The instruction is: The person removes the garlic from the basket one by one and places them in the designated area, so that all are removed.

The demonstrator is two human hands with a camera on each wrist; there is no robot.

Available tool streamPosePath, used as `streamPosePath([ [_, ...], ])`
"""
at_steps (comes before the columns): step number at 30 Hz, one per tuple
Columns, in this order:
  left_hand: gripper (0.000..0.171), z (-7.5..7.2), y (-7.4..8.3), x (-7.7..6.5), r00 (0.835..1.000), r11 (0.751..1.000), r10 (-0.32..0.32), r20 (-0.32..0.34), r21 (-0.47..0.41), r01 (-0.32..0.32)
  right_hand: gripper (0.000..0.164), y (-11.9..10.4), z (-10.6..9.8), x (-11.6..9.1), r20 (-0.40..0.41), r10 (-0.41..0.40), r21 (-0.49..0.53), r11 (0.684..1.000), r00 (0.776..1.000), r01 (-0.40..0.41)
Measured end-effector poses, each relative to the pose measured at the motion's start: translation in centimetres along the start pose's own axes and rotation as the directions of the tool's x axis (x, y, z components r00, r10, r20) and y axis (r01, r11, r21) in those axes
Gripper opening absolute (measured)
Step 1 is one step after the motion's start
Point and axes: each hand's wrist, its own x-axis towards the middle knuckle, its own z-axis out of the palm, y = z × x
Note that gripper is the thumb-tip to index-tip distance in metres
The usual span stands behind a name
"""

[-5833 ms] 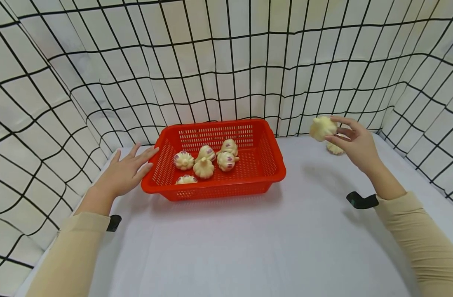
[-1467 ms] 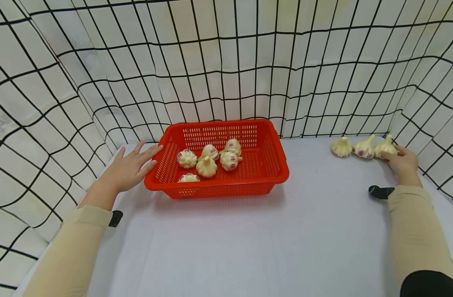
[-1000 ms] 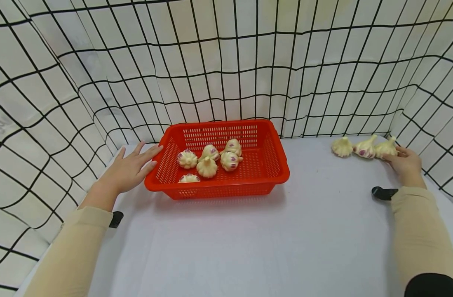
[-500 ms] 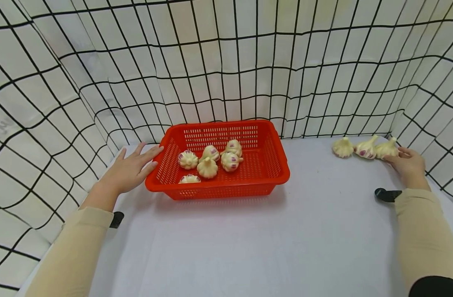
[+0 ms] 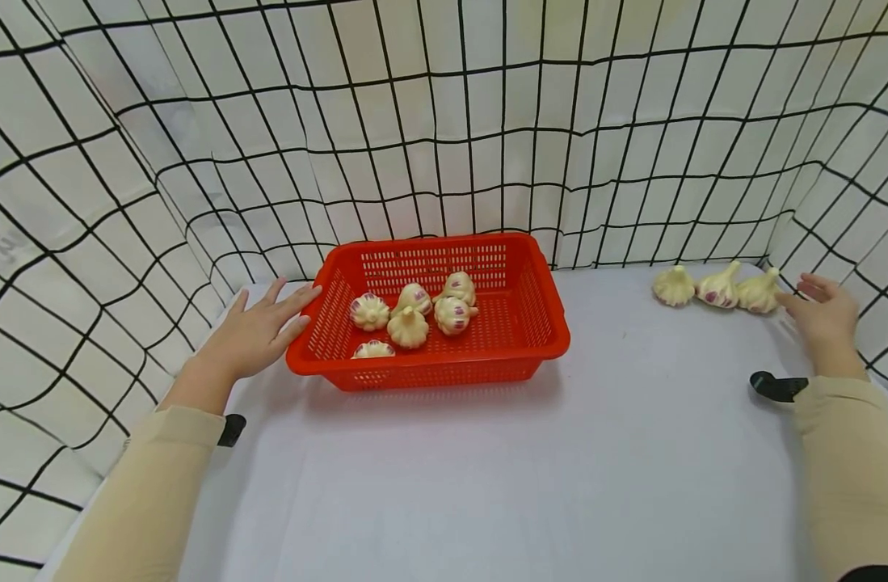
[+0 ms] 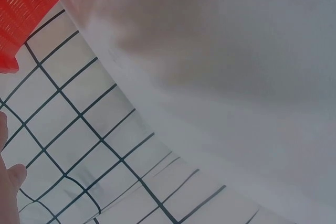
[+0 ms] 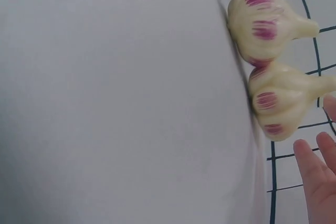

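My left hand (image 5: pixel 250 335) lies with spread fingers against the left rim of a red plastic basket (image 5: pixel 444 365). Several garlic bulbs (image 5: pixel 407 327) with purple marks sit inside, mostly in its left and middle part. At the far right, three more bulbs stand in a row on the white table: a left bulb (image 5: pixel 673 286), a middle bulb (image 5: pixel 718 286) and a right bulb (image 5: pixel 759 292). My right hand (image 5: pixel 825 319) is just right of that last bulb, its fingers relaxed and holding nothing. In the right wrist view the fingertips are apart from the nearest bulb (image 7: pixel 278 103).
A black grid net (image 5: pixel 487 137) over white sheeting rises behind the table and along both sides. The white tabletop (image 5: pixel 444 485) stretches in front of the basket. A black wrist-camera mount (image 5: pixel 778 386) juts from the right wrist.
Earlier my right hand carried a garlic bulb through the air; it then set it at the row's right end. Now it has let go and drawn off rightward. The left hand stays at the basket.
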Motion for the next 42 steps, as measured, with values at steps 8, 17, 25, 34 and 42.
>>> streamPosePath([
  [8,0.065,0.0,0.0,0.0,1.0,1.0,-0.01,0.003,0.004,0.01,0.063,-0.9,0.1,-0.5,-0.087,-0.044,-0.006,0.999,0.995,0.044],
  [17,0.065,0.1,-0.1,0.1,1.0,1.0,0.009,-0.002,0.0,-0.009,0.054,-2.5,0.5,-1.2,-0.084,-0.144,-0.032,0.989,0.986,0.142],
  [25,0.065,0.1,-0.1,0.1,1.0,1.0,0.007,-0.002,0.005,-0.007,0.039,-4.3,1.3,-2.7,-0.033,-0.258,-0.021,0.966,0.966,0.258],
  [34,0.066,0.1,-0.1,0.2,1.0,1.0,-0.003,0.0,0.014,0.003,0.036,-6.7,2.5,-4.0,0.056,-0.397,0.014,0.918,0.916,0.397],
  [42,0.067,0.3,-0.2,0.2,1.0,1.0,-0.001,-0.003,0.002,0.001,0.037,-8.4,4.6,-4.9,0.136,-0.459,-0.009,0.886,0.878,0.464],
])
